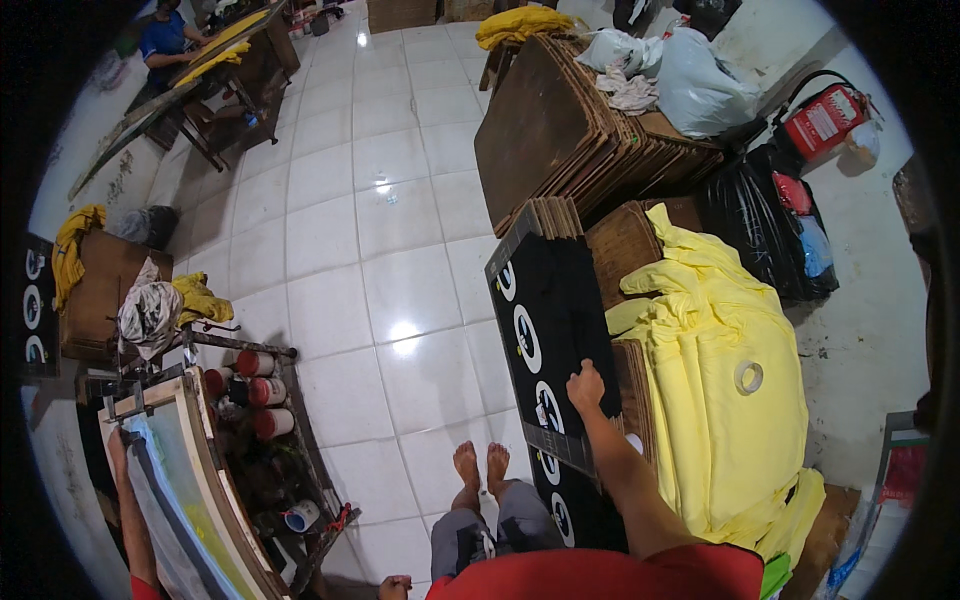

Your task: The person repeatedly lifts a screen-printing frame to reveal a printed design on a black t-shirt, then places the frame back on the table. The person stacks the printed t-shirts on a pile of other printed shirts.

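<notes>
My right hand (pixel 587 387) reaches over a row of flat boards and is closed, seemingly pinching the edge of a black printed fabric piece (pixel 565 325). White round prints run down its left side. A grey strip lies across the fabric below my hand. At the lower edge my left hand (pixel 395 588), partly cut off, has its fingers curled; whatever they may hold is hidden. On the left, another arm in a red sleeve, seemingly a co-worker's, rests its hand (pixel 117 450) on a wooden-framed printing screen (pixel 195 455).
Paint pots (pixel 262 392) stand on a rack at the left. Yellow fabric (pixel 715 370) with a tape roll (pixel 748 377) lies at the right. Brown boards (pixel 545 125) are stacked beyond, near a white plastic bag (pixel 700 85). A person (pixel 165 45) works far left. White tiled floor (pixel 420 290) runs between.
</notes>
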`<control>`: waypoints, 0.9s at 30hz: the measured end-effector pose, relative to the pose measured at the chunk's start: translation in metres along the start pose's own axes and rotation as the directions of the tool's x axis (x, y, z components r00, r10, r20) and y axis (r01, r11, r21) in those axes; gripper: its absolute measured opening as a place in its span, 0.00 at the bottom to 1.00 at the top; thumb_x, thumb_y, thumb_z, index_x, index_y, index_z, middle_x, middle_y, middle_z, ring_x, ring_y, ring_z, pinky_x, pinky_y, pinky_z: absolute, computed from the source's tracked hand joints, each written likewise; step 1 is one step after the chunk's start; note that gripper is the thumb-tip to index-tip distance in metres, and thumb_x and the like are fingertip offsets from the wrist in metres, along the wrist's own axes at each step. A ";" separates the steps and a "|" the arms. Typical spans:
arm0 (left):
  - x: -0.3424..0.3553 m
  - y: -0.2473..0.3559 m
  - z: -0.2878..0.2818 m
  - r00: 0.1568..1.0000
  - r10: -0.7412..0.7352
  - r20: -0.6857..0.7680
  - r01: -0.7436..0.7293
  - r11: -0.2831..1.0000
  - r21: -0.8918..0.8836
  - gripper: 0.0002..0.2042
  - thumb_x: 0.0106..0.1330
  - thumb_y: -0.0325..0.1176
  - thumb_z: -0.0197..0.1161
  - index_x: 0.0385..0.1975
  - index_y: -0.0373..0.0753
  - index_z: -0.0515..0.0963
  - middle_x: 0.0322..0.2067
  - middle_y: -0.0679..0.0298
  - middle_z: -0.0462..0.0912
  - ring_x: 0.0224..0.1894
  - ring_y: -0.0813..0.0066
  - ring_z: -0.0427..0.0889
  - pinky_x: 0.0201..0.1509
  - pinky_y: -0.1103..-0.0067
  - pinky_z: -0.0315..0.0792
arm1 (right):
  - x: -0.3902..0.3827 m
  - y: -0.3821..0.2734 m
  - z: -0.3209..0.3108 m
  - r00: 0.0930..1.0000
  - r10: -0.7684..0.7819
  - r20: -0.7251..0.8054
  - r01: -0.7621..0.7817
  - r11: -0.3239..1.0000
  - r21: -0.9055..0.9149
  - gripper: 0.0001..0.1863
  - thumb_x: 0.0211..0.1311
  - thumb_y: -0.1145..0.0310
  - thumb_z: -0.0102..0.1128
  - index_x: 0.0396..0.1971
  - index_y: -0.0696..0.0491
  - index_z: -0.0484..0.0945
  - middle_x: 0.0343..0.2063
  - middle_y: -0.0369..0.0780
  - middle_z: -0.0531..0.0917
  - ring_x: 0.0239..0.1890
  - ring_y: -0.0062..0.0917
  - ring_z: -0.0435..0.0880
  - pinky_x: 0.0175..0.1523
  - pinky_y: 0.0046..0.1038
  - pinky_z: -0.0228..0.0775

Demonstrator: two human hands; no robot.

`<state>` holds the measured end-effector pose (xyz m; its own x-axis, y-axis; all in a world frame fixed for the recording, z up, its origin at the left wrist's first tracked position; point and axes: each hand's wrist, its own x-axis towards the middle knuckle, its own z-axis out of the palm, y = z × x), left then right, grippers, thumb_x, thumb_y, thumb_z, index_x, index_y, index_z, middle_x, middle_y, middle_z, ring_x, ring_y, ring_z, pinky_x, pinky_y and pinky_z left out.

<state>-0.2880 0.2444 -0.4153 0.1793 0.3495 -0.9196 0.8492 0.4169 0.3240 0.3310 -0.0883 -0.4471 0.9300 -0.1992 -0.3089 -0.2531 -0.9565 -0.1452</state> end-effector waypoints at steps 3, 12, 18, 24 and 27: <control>0.014 0.031 0.011 0.998 -0.042 0.041 0.042 0.999 -0.006 0.03 0.54 0.21 0.54 0.25 0.32 0.74 0.22 0.61 0.78 0.23 0.75 0.76 0.25 0.80 0.69 | -0.038 0.020 -0.010 0.995 0.048 0.083 -0.042 0.997 -0.067 0.18 0.48 0.70 0.61 0.40 0.59 0.69 0.35 0.51 0.79 0.40 0.45 0.79 0.45 0.42 0.72; 0.056 0.110 -0.018 0.975 0.219 -0.036 -0.216 0.974 0.074 0.05 0.54 0.26 0.63 0.24 0.31 0.75 0.21 0.61 0.78 0.22 0.76 0.77 0.27 0.80 0.73 | -0.082 0.075 0.001 0.949 0.065 0.307 0.009 0.973 -0.231 0.21 0.46 0.70 0.61 0.42 0.57 0.71 0.41 0.49 0.77 0.46 0.42 0.77 0.50 0.38 0.72; 0.046 0.139 -0.036 0.983 0.180 -0.030 -0.178 0.983 0.048 0.04 0.54 0.25 0.62 0.24 0.32 0.75 0.20 0.62 0.77 0.22 0.76 0.76 0.27 0.80 0.72 | -0.092 0.076 0.005 0.967 0.017 0.254 0.053 0.962 -0.267 0.20 0.46 0.71 0.61 0.43 0.56 0.72 0.41 0.48 0.78 0.46 0.40 0.78 0.50 0.38 0.72; 0.035 0.147 -0.021 0.988 0.150 -0.026 -0.149 0.988 0.037 0.04 0.55 0.24 0.62 0.23 0.31 0.74 0.21 0.62 0.77 0.22 0.75 0.76 0.27 0.80 0.72 | -0.082 0.089 0.026 0.985 -0.041 0.167 0.086 0.958 -0.272 0.18 0.47 0.72 0.61 0.41 0.58 0.70 0.36 0.49 0.78 0.41 0.42 0.80 0.45 0.38 0.74; 0.036 0.146 -0.020 0.992 0.122 -0.028 -0.120 0.991 0.066 0.03 0.55 0.24 0.61 0.25 0.31 0.75 0.21 0.62 0.78 0.23 0.75 0.76 0.28 0.80 0.73 | -0.073 0.096 0.039 0.990 -0.074 0.118 0.105 0.955 -0.279 0.19 0.45 0.73 0.63 0.39 0.59 0.69 0.31 0.50 0.79 0.36 0.44 0.81 0.41 0.39 0.75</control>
<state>-0.1674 0.3343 -0.3964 0.2673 0.4213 -0.8666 0.8528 0.3154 0.4163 0.2288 -0.1574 -0.4755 0.9082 -0.1011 -0.4062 -0.0698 -0.9934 0.0910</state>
